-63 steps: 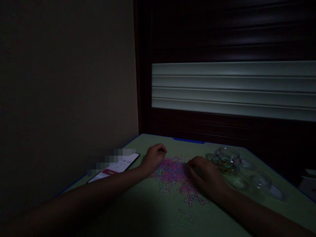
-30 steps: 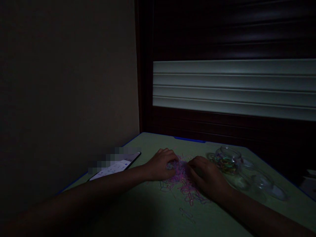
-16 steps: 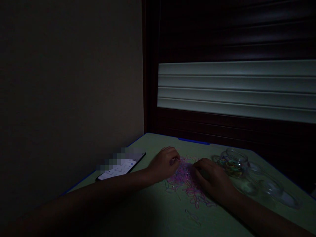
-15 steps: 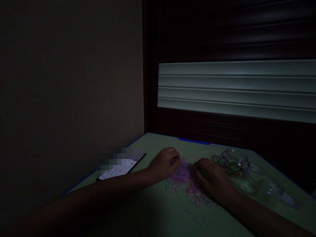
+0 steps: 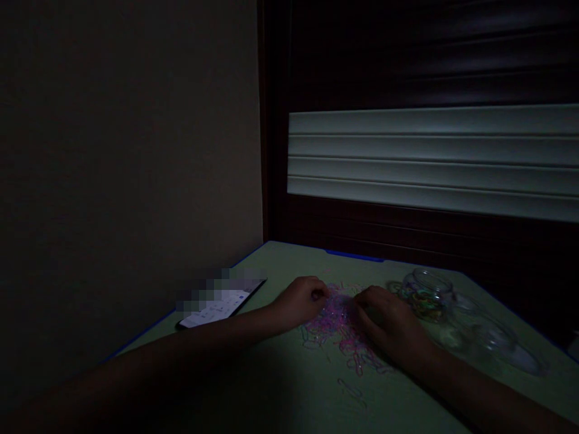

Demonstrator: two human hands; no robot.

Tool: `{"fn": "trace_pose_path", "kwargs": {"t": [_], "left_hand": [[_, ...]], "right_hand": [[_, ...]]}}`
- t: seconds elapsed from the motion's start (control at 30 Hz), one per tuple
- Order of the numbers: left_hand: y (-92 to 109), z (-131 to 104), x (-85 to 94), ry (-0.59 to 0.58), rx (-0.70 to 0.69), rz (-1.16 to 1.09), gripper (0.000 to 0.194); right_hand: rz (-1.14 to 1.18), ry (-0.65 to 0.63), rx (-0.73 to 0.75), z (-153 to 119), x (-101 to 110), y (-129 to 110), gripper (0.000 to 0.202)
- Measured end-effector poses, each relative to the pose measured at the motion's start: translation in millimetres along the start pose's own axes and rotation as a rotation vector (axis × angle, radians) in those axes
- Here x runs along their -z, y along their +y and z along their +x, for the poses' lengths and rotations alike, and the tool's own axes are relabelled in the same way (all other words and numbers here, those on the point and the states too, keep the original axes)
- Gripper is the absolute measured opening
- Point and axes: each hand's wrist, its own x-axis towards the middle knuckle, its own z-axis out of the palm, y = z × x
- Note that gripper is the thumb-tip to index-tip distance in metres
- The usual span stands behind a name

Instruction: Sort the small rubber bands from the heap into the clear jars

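Observation:
A pile of thin pink, purple and bluish loops [image 5: 332, 322] lies on the pale green table [image 5: 244, 386]; in this dim light I cannot tell whether they are small rubber bands or clips. At the pile's left edge my left hand [image 5: 301, 303] is closed, thumb and fingers curled into a pinch. My right hand [image 5: 389, 319] bends over the right side of the pile, fingers curled down and thumb near them. What either hand holds between its fingertips is too small and dark to make out.
Right of my right hand stands a clear jar [image 5: 429, 292] partly filled with multicoloured pieces. Clear containers [image 5: 495, 340] lie farther right. At left is a phone [image 5: 215, 307] with a lit screen. A few loose loops [image 5: 350, 390] lie nearer me. Wall and dark panelling border the table.
My left hand has dipped slightly and its fingertips have shifted a little at the pile. The right hand stays nearly in place. The whole view has shifted slightly.

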Motion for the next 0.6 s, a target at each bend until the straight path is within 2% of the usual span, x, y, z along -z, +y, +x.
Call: {"fn": "trace_pose_path", "kwargs": {"t": [0.13, 0.27, 0.37, 0.6], "left_hand": [[3.1, -1.9, 1.4, -0.039, -0.052, 0.078, 0.020], [6.3, -3.7, 3.6, -0.062, -0.052, 0.092, 0.028], [6.6, -3.8, 3.1, -0.025, -0.039, 0.086, 0.033], [4.2, -0.8, 6.5, 0.097, -0.078, 0.141, 0.019]], "right_hand": [[0.009, 0.000, 0.010, -0.6, 0.6, -0.4, 0.014], [0.009, 0.013, 0.016, -0.8, -0.4, 0.4, 0.014], [0.008, 0.019, 0.018, -0.8, -0.9, 1.0, 0.014], [-0.008, 0.005, 0.022, 0.2, -1.2, 1.3, 0.015]]}}
